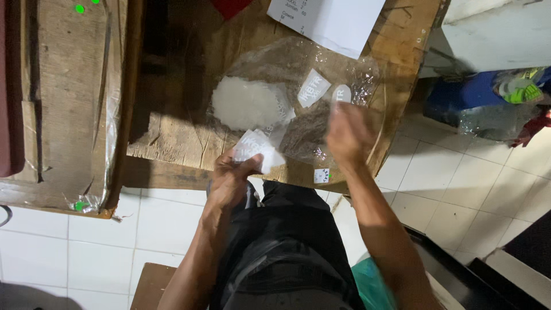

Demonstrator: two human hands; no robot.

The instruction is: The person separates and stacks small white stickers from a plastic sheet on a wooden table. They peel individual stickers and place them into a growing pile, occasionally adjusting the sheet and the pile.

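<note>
My left hand (231, 177) grips a small stack of white printed labels (257, 149) at the near edge of a rough wooden table (172, 138). My right hand (348, 133), blurred by motion, pinches one white label (341, 93) and holds it above a clear plastic bag (298, 74) lying on the table. A heap of white labels (248, 104) sits inside or on the bag, and another single label (313, 88) lies beside it.
A white printed paper sheet (327, 20) lies at the table's far edge. A wooden board wrapped in plastic (63, 103) stands at left. White floor tiles (459, 172) lie below, with bags and a blue item (488, 100) at right.
</note>
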